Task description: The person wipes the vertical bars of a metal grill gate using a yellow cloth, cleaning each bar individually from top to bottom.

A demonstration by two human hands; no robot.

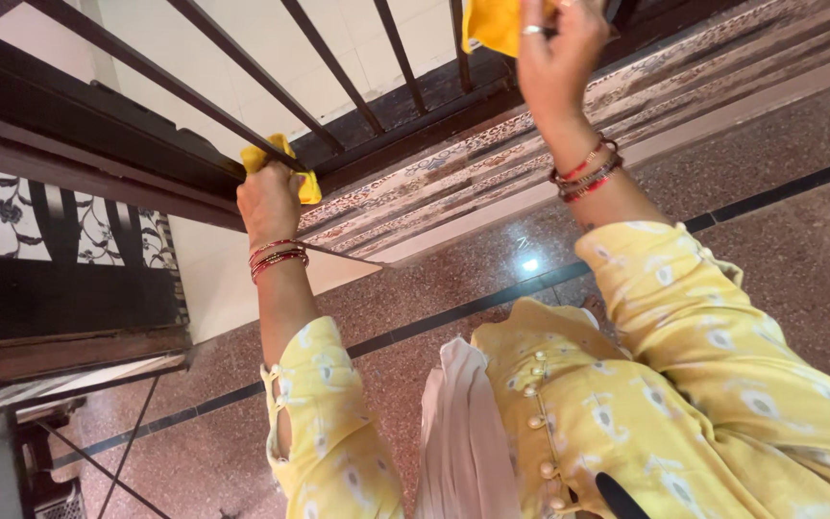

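My left hand (268,200) grips a yellow cloth (280,165), fingers curled tight round it against a dark bar (242,130) of the railing on the left. My right hand (554,53), far right, pinches another yellow cloth (492,24) at the top.

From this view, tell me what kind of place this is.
Probably a home, at a barred window or grille. Dark metal bars rise from a dark frame, the floor is speckled polished stone with black inlay lines, and each hand, left hand and right hand, presses a yellow cloth to the bars.
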